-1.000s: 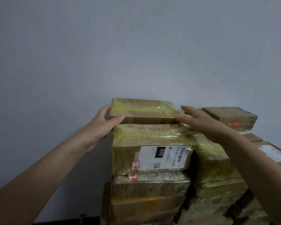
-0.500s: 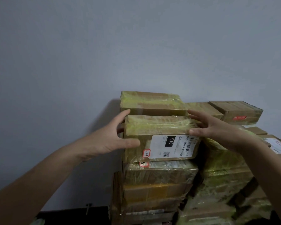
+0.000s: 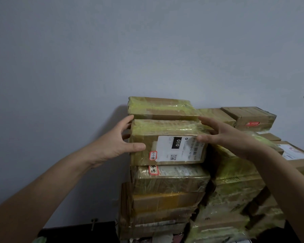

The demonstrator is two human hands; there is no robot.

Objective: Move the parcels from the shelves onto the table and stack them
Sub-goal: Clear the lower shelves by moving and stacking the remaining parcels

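Observation:
A tall stack of tape-wrapped cardboard parcels stands against the wall. The top parcel (image 3: 161, 108) is flat and wrapped in yellowish tape. Under it sits a parcel with a white "010" label (image 3: 167, 128). My left hand (image 3: 116, 142) clasps that labelled parcel's left end, thumb on its front face. My right hand (image 3: 225, 135) holds its right end, thumb on the label and fingers spread over the top corner. Several more parcels (image 3: 170, 179) lie below in the same stack.
A second pile of parcels (image 3: 235, 176) stands close on the right, with a brown box (image 3: 249, 116) at the back and a labelled box (image 3: 295, 153) at the far right. A dark surface (image 3: 77, 232) lies low on the left, beneath the bare grey wall.
Both hands have dropped from the ends of the top parcel to the ends of the labelled parcel beneath it. The view has shifted slightly left.

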